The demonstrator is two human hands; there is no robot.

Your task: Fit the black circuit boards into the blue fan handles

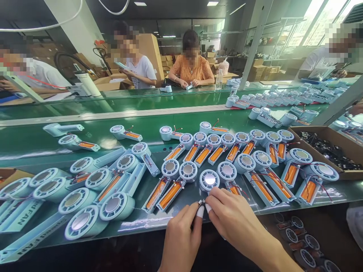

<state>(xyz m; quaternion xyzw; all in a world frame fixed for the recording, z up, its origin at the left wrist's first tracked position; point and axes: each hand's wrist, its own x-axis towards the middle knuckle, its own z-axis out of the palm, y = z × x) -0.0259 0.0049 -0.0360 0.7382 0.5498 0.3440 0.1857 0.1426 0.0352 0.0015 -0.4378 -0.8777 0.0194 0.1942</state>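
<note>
At the near edge of a green bench (144, 223), the left hand (181, 232) pinches a small part (201, 203) between thumb and finger. The right hand (232, 215) has its fingertips gathered against the part's other side; whether they clamp it, I cannot tell. Both hands wear white fingertip covers (200, 212). Just beyond the small part lies a pale blue handheld fan (209, 180), round end away, its lower portion hidden by the hands. More fans (170, 168) spread around it, many showing orange cells and thin wires. To the right, a cardboard box (350, 175) holds dark parts (331, 149). Across the bench sit 2 people, 1 in orange (200, 70), 1 in white (145, 68).
</note>
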